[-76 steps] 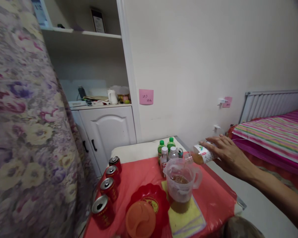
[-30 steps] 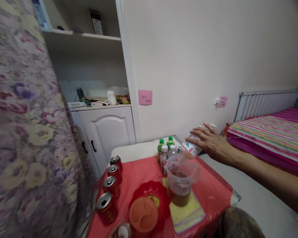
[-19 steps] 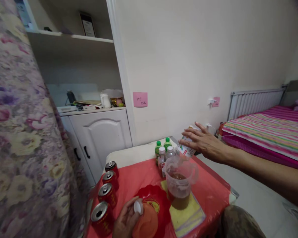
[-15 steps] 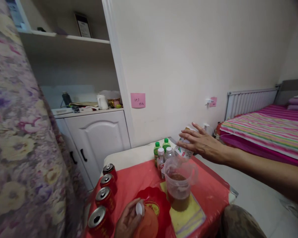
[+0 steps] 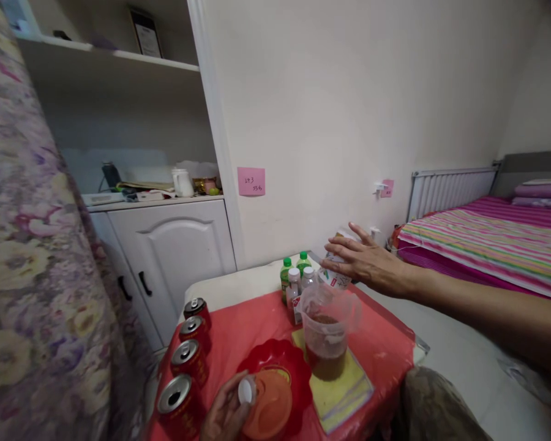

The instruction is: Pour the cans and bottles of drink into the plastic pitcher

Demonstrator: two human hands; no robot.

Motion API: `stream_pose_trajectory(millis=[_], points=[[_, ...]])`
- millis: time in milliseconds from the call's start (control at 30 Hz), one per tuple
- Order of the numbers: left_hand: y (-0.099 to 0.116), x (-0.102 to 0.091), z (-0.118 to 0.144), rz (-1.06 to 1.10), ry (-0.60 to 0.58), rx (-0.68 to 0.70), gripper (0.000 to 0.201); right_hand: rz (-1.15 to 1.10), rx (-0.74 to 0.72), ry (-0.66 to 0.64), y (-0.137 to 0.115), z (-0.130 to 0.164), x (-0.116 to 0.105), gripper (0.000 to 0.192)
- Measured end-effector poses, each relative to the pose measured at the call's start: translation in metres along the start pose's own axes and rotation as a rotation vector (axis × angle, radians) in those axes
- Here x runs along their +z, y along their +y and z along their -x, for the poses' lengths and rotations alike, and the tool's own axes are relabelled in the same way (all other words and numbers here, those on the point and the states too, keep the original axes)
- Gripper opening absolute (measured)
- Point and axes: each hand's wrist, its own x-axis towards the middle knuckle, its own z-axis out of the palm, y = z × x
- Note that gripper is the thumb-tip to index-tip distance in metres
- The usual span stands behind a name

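Right now the right hand [image 5: 370, 266] has its fingers [image 5: 337, 254] spread over a white-labelled bottle [image 5: 336, 277], gripping it tilted, its mouth hidden toward the rim of a clear plastic jug [image 5: 327, 331]. That jug holds brown liquid and stands on a yellow cloth [image 5: 337, 392], mid-right on the red-covered table [image 5: 252, 331]. Just behind the jug, far side, stands a cluster of small bottles [image 5: 294, 285], two of them green-capped. Left hand [image 5: 224, 416], near edge, fingers pinched on a white cap [image 5: 247, 390], touching an orange lid [image 5: 269, 404] that lies in a red dish [image 5: 278, 367]. Left of the dish, four red cans [image 5: 188, 355] run in a row, near to far. White cabinet [image 5: 165, 251] far left; striped bed [image 5: 487, 236] far right.
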Motion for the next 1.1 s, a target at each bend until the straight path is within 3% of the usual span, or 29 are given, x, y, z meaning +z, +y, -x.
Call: stream_pose_trajectory(millis=[300,767,1100], points=[[-0.007,-0.001,0.002,0.018,-0.011,0.011,0.058,-0.056,0.049,-0.015,-0.004,0.016,0.016,0.050],[-0.014,-0.004,-0.001,0.035,0.000,0.015,0.059,-0.016,0.205,-0.032,-0.009,0.037,0.024,0.060],[-0.014,-0.005,0.000,0.042,-0.009,0.026,0.056,-0.014,0.223,-0.037,-0.015,0.042,0.027,0.057]])
